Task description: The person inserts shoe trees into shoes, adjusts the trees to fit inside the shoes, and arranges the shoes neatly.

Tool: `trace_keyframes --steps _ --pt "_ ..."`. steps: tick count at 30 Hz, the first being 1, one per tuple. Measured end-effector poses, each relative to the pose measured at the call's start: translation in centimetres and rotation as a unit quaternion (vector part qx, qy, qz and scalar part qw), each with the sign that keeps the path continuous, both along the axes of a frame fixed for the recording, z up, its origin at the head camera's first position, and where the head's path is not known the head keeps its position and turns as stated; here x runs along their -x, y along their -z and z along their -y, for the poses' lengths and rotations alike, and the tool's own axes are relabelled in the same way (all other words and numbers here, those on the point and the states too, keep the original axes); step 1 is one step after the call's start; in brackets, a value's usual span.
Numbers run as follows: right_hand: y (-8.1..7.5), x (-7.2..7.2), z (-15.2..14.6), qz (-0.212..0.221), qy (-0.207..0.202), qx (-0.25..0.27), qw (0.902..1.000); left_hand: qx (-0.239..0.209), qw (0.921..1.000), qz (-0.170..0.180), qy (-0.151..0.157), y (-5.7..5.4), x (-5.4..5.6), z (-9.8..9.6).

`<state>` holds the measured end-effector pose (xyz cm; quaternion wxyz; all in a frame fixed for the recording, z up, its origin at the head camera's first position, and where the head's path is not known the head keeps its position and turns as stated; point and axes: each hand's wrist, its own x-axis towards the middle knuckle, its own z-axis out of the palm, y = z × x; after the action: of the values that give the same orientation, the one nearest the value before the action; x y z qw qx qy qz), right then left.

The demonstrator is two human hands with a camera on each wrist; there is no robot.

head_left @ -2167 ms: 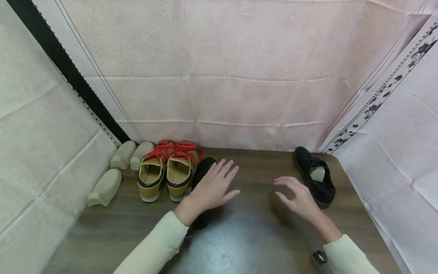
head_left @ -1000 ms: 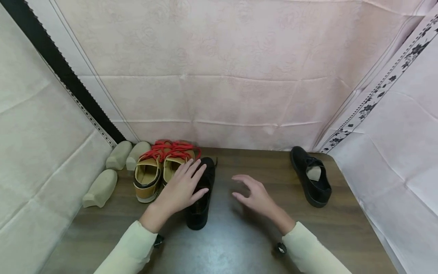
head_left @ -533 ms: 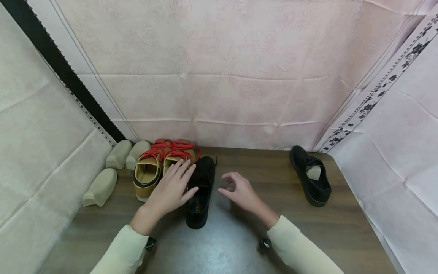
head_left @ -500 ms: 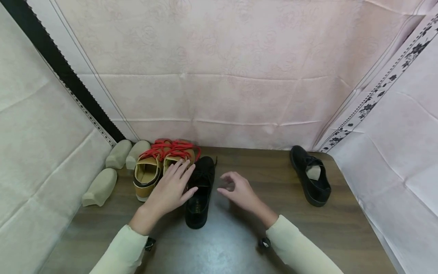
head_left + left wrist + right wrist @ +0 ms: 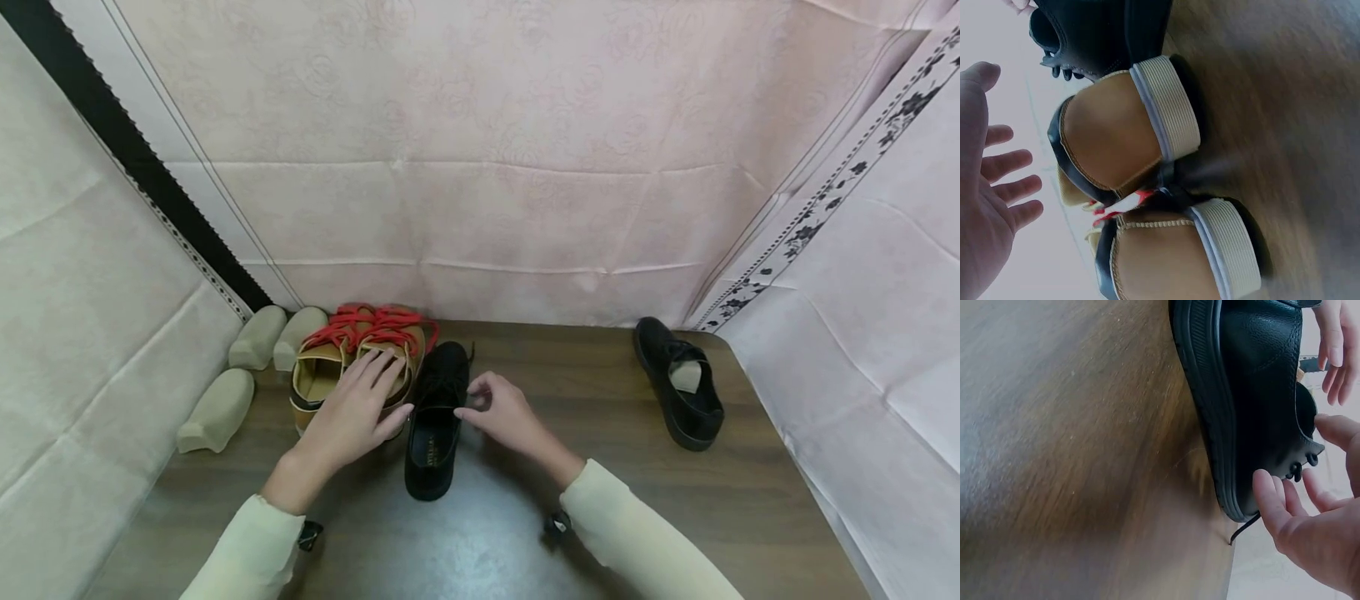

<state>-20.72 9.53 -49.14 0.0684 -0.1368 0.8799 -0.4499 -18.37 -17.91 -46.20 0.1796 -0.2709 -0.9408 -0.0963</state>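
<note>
A black lace-up shoe (image 5: 442, 371) stands on the wooden surface, toe toward the back wall. My right hand (image 5: 506, 415) is at its right side, thumb by the opening and fingers by the laces. In the right wrist view, the fingers are slightly bent beside the shoe (image 5: 1254, 381), and I cannot tell whether they touch it. My left hand (image 5: 345, 421) is spread above a pair of tan shoes with red laces (image 5: 397, 321), partly covering them. From the left wrist view, its fingers hold nothing, and the tan heels (image 5: 1110, 131) stand side by side.
Several beige foot-shaped inserts (image 5: 217, 410) are at the left, near the white side wall (image 5: 97, 358). Another black shoe (image 5: 693, 425) stands at the far right with a beige insert (image 5: 685, 377) inside. A pinkish sheet (image 5: 480, 208) hangs along the back.
My right hand has moved left from near the far-right shoe to the side of the middle black shoe. My left hand has shifted left off that shoe, over the tan pair.
</note>
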Motion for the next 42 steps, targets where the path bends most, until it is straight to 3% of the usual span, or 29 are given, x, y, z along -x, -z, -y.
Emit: trace_keyframes --steps 7,21,42 --pt "0.0 0.3 0.3 0.013 -0.006 -0.004 0.9999 -0.036 0.9991 0.009 -0.018 0.0 -0.3 1.2" --pt "0.2 0.1 0.6 0.054 -0.001 0.046 0.9975 -0.07 0.9959 -0.018 -0.053 0.1 -0.5 4.3" --pt "0.6 -0.3 0.5 0.097 0.021 0.108 0.9892 -0.11 0.9898 -0.067 -0.061 0.4 -0.9 7.3"
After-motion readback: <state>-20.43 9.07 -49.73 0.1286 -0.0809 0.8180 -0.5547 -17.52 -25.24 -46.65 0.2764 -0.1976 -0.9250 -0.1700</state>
